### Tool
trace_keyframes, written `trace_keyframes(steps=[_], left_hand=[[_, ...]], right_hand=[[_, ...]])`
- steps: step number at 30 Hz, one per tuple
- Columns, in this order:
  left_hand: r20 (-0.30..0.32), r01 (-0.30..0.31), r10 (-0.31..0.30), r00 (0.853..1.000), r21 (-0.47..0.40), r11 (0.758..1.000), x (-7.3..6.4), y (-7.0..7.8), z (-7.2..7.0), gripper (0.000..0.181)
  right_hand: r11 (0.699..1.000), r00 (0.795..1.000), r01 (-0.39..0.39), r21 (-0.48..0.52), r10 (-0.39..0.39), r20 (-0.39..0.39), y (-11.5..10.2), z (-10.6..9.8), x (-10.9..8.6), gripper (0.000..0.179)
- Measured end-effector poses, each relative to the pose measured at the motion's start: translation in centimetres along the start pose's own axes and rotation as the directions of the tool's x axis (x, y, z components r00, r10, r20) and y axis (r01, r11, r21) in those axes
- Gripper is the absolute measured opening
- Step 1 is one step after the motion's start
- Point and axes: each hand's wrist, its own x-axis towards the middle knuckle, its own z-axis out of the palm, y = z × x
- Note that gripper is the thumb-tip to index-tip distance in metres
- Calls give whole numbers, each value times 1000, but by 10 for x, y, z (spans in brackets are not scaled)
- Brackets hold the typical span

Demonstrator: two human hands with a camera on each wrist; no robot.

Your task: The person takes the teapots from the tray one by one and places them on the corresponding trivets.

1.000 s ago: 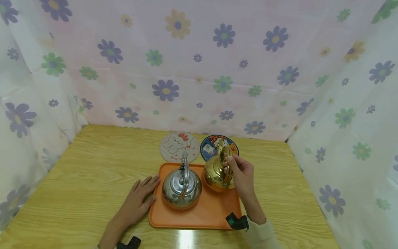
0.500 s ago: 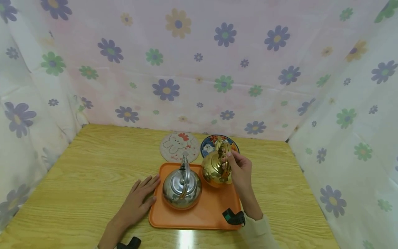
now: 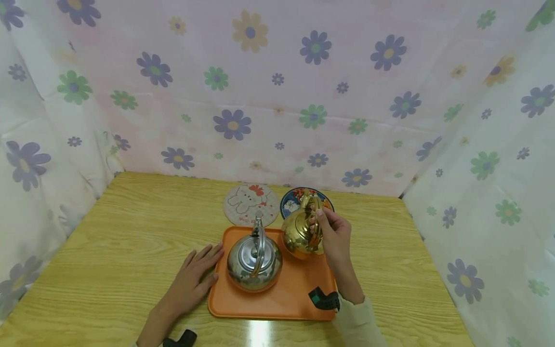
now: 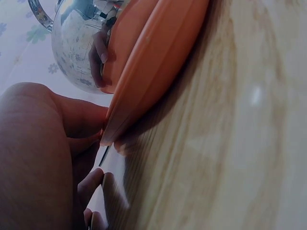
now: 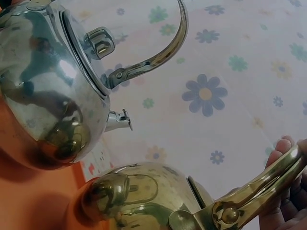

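My right hand grips the arched handle of a shiny gold kettle, its fingers curled round the handle. This kettle is over the back right part of an orange tray, its spout overlapping a blue mat. On the tray's left half stands a silver kettle, spout toward the back; its lid knob and raised handle show in the right wrist view. With fingers spread and straight, my left hand lies at the tray's left edge. In the left wrist view its fingers touch the tray's outer wall.
Behind the tray lie two round mats, a pale one with a rabbit and a dark blue patterned one. They rest on a wood-grain table. A flowered curtain encloses the back and both sides.
My right hand has shifted slightly left and toward the back, carrying the gold kettle with it. My left hand, the tray and the silver kettle have stayed in place.
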Motion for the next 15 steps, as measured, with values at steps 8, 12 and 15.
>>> trace_keyframes(steps=[8,12,15], left_hand=[[-8,-10,10,1000,0,1000,0,0,0,53],[-8,-12,12,1000,1,1000,0,0,0,54],[-8,-11,11,1000,1,1000,0,-1,0,53]], right_hand=[[1000,1000,-13,17,13,-18,1,3,3,32],[1000,1000,-7,26,8,-25,2,4,5,31],[999,999,-5,35,6,-33,1,5,5,30]])
